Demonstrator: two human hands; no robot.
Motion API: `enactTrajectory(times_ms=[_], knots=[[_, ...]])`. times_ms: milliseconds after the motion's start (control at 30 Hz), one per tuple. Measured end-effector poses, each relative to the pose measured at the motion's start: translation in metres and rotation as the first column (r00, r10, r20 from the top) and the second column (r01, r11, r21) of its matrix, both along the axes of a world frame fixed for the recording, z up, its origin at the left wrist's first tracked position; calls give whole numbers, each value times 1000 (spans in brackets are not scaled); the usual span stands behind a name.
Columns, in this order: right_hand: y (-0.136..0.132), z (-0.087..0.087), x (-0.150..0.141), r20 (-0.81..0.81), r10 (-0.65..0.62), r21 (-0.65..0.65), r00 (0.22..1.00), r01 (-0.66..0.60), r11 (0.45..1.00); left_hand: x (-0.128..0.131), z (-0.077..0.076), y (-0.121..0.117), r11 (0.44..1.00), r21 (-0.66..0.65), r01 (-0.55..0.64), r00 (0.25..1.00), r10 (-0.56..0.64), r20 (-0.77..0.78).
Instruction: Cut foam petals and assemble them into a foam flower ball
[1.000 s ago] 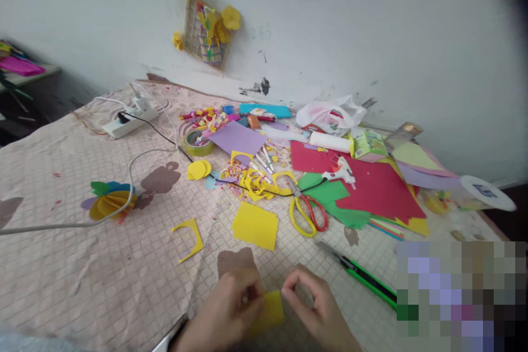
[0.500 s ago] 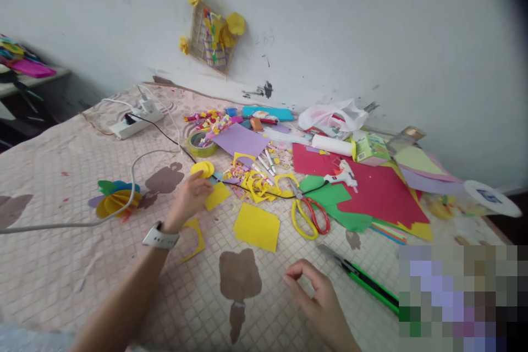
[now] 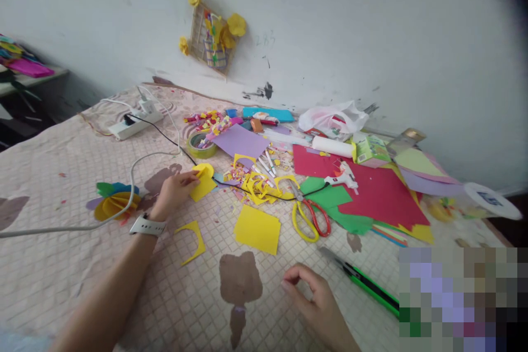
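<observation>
My left hand [image 3: 175, 193], wearing a white watch at the wrist, has its fingertips closed on a yellow paper square [image 3: 202, 190]. Yellow paper circles [image 3: 205, 169] lie against those fingertips, partly over the square. Close to the left wrist is a yellow offcut [image 3: 198, 239] with a round cutout. Curled above the cloth, my right hand [image 3: 315, 300] has thumb and forefinger tips together, with nothing visible in them. A larger yellow sheet [image 3: 258, 229] lies between the hands. Right of my right hand is a green utility knife [image 3: 371, 286], blade out.
Scissors [image 3: 309, 220] with red and yellow handles lie near a glue gun [image 3: 344, 174] and red paper [image 3: 371, 192]. A black cord crosses the yellow scraps [image 3: 259, 186]. A tape roll [image 3: 202, 146], power strip [image 3: 136, 125] and paper flower [image 3: 115, 201] occupy the left side.
My left hand has moved left, and the yellow square has shifted left with it, now beneath the circles. My right hand has barely moved.
</observation>
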State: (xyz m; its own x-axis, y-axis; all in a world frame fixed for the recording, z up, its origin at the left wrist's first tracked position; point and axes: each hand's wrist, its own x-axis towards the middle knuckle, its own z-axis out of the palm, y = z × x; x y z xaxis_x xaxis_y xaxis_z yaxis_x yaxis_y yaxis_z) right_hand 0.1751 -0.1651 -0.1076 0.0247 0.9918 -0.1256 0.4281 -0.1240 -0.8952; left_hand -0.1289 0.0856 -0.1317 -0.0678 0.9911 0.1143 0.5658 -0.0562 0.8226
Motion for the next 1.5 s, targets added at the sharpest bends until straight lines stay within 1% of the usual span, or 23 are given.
enactTrajectory(times_ms=[100,200,267,333,433,500,567,600,633,667,700,733,767,867,900,933,1067,1200,1333,1433,1500], knots=[[12,11,1,7,29,17,1000,-29,999,-5,6,1,999,-16,-48,995,49,83],[26,19,7,-9,2,36,1000,-2,999,-1,14,-4,994,-4,-107,973,106,207],[36,22,10,-95,-65,37,993,69,997,9,23,-15,994,5,-112,938,104,331],[47,22,11,-216,-135,26,967,144,989,25,33,-33,996,0,-84,876,74,476],[61,21,4,-341,-172,26,924,192,981,59,49,-72,998,-55,23,746,20,665],[67,23,-6,-387,-168,40,907,198,979,82,57,-100,987,-107,124,666,-3,746],[71,26,-16,-449,-152,59,880,199,978,102,61,-125,966,-153,208,606,-5,796],[72,29,-20,-479,-143,68,866,199,978,110,63,-135,949,-182,259,566,4,825],[73,30,-23,-505,-141,75,852,206,976,116,63,-143,909,-235,345,474,47,879],[73,32,-24,-526,-150,79,837,224,971,121,63,-149,878,-266,399,412,88,907],[74,33,-23,-542,-173,83,822,257,963,124,63,-153,853,-295,431,373,129,919],[75,33,-21,-553,-210,88,806,308,947,126,61,-155,840,-320,437,357,164,919],[75,33,-17,-562,-257,96,786,370,924,127,59,-156,844,-340,416,368,186,911],[75,34,-2,-582,-383,119,717,541,832,130,50,-154,883,-365,295,418,223,880],[74,35,1,-583,-405,121,705,568,814,132,47,-153,895,-363,259,424,233,875],[72,36,2,-580,-414,120,702,576,809,135,45,-152,905,-360,228,423,241,874],[64,36,-11,-554,-399,101,730,535,839,151,38,-156,932,-336,135,427,252,869],[62,26,-25,-517,-402,83,756,511,856,163,37,-163,941,-315,127,431,234,872],[62,19,-25,-448,-321,53,834,384,922,165,40,-165,943,-302,136,429,219,876],[60,20,-22,-390,-240,30,889,273,962,162,44,-164,944,-299,138,429,215,877],[59,23,-20,-357,-201,26,912,225,974,161,48,-163,943,-298,146,434,210,876]])
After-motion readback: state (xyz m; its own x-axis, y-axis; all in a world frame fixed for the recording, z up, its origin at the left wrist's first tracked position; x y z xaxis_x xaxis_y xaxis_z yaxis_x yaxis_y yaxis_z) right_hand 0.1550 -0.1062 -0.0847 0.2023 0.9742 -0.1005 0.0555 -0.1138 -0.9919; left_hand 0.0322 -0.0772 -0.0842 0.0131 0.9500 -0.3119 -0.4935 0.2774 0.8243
